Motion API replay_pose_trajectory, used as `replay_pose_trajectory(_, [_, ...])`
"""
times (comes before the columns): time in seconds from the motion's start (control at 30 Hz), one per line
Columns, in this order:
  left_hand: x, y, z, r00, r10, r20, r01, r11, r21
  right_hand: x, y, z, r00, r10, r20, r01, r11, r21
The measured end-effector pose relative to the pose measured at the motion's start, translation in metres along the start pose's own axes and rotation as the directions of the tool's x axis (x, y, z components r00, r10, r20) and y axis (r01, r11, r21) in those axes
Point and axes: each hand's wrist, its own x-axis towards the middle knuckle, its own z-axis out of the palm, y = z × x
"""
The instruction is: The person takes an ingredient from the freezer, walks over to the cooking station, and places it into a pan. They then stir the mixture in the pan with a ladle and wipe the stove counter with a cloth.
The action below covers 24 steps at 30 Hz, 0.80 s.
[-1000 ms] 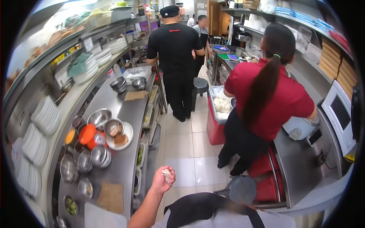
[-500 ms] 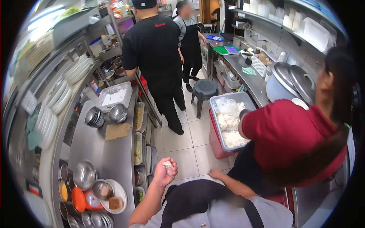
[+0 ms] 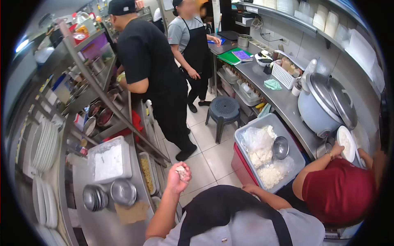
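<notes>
My left hand (image 3: 179,177) is raised over the floor, its fingers curled around a small whitish crumpled lump (image 3: 181,172); what it is made of I cannot make out. My right hand (image 3: 251,188) is low in front of my black apron (image 3: 221,205), beside the near left corner of a grey plastic tub (image 3: 301,158). Its fingers are partly hidden. Inside the tub are white rice (image 3: 269,176), a clear plastic bag (image 3: 252,137) and a metal bowl (image 3: 280,147).
To the right, a co-worker in a red shirt (image 3: 338,190) holds a white plate (image 3: 346,143) by a large rice cooker (image 3: 318,108). Ahead are a grey stool (image 3: 223,111) and two people in black. Metal bowls (image 3: 123,192) and a tub of white powder (image 3: 108,162) stand left.
My view has swung right and forward. The co-worker in red has moved from the tub to the rice cooker. My right hand has moved closer to the tub; my left keeps its lump.
</notes>
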Motion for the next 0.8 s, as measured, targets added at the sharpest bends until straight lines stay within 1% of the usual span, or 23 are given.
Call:
replay_pose_trajectory(0.03, [0.019, 0.016, -0.003, 1.000, 0.003, 0.012, -0.004, 1.000, 0.017, 0.002, -0.003, -0.011, 0.992, 0.101, -0.071, -0.091, 0.988, 0.122])
replay_pose_trajectory(0.07, [0.037, 0.033, 0.001, 1.000, -0.008, 0.003, 0.008, 0.999, -0.031, 0.007, -0.013, -0.024, 0.971, 0.200, -0.133, -0.163, 0.954, 0.250])
replay_pose_trajectory(0.1, [0.053, 0.047, 0.006, 1.000, -0.014, 0.004, 0.014, 1.000, -0.020, 0.018, -0.025, -0.042, 0.970, 0.203, -0.135, -0.162, 0.951, 0.262])
replay_pose_trajectory(0.17, [0.084, 0.072, 0.023, 1.000, -0.024, 0.007, 0.024, 1.000, 0.006, 0.040, -0.051, -0.091, 0.976, 0.214, 0.044, -0.217, 0.927, 0.306])
replay_pose_trajectory(0.23, [0.124, 0.090, 0.030, 0.999, -0.034, 0.016, 0.034, 0.999, -0.003, 0.070, -0.069, -0.129, 0.991, 0.135, 0.007, -0.131, 0.947, 0.294])
replay_pose_trajectory(0.27, [0.147, 0.098, 0.030, 0.997, -0.068, 0.040, 0.070, 0.997, -0.034, 0.108, -0.066, -0.140, 0.998, -0.016, -0.061, 0.023, 0.993, 0.120])
replay_pose_trajectory(0.3, [0.170, 0.105, 0.032, 0.993, -0.097, 0.065, 0.101, 0.993, -0.065, 0.136, -0.056, -0.152, 0.998, -0.020, -0.061, 0.026, 0.994, 0.107])
replay_pose_trajectory(0.37, [0.211, 0.118, 0.049, 0.994, -0.093, 0.058, 0.098, 0.992, -0.083, 0.183, -0.079, -0.204, 0.997, -0.066, -0.048, 0.077, 0.959, 0.272])
replay_pose_trajectory(0.4, [0.235, 0.126, 0.059, 0.994, -0.102, 0.047, 0.106, 0.990, -0.096, 0.206, -0.089, -0.235, 0.995, -0.083, -0.057, 0.095, 0.963, 0.252])
replay_pose_trajectory(0.43, [0.260, 0.135, 0.067, 0.996, -0.077, 0.051, 0.082, 0.991, -0.104, 0.226, -0.098, -0.263, 0.990, -0.120, -0.076, 0.136, 0.956, 0.259])
replay_pose_trajectory(0.47, [0.284, 0.144, 0.076, 0.995, -0.081, 0.049, 0.085, 0.993, -0.087, 0.247, -0.104, -0.289, 0.984, -0.156, -0.090, 0.175, 0.948, 0.267])
replay_pose_trajectory(0.5, [0.307, 0.154, 0.087, 0.995, -0.080, 0.051, 0.084, 0.994, -0.070, 0.267, -0.110, -0.318, 0.980, -0.177, -0.086, 0.193, 0.951, 0.242])
replay_pose_trajectory(0.57, [0.345, 0.175, 0.118, 0.998, -0.035, 0.042, 0.039, 0.994, -0.097, 0.311, -0.120, -0.375, 0.985, -0.170, -0.025, 0.172, 0.976, 0.132])
replay_pose_trajectory(0.6, [0.363, 0.184, 0.131, 0.998, -0.029, 0.053, 0.032, 0.997, -0.063, 0.333, -0.124, -0.401, 0.972, -0.234, -0.033, 0.235, 0.971, 0.040])
replay_pose_trajectory(0.63, [0.379, 0.194, 0.141, 0.998, -0.028, 0.059, 0.030, 0.999, -0.026, 0.357, -0.127, -0.426, 0.967, -0.252, -0.019, 0.253, 0.967, 0.025])
replay_pose_trajectory(0.7, [0.406, 0.214, 0.155, 0.999, -0.004, 0.044, 0.006, 0.999, -0.050, 0.406, -0.128, -0.466, 0.969, -0.246, 0.010, 0.245, 0.968, 0.053])
replay_pose_trajectory(0.73, [0.417, 0.223, 0.160, 0.999, -0.009, 0.043, 0.011, 0.998, -0.058, 0.421, -0.136, -0.484, 0.980, -0.198, -0.015, 0.198, 0.980, 0.002])
replay_pose_trajectory(0.77, [0.428, 0.233, 0.165, 0.999, -0.014, 0.050, 0.017, 0.998, -0.063, 0.432, -0.142, -0.500, 0.980, -0.200, -0.012, 0.200, 0.980, 0.000])
replay_pose_trajectory(0.8, [0.439, 0.244, 0.165, 0.998, -0.022, 0.066, 0.025, 0.998, -0.055, 0.442, -0.148, -0.517, 0.976, -0.208, -0.062, 0.207, 0.978, -0.016])
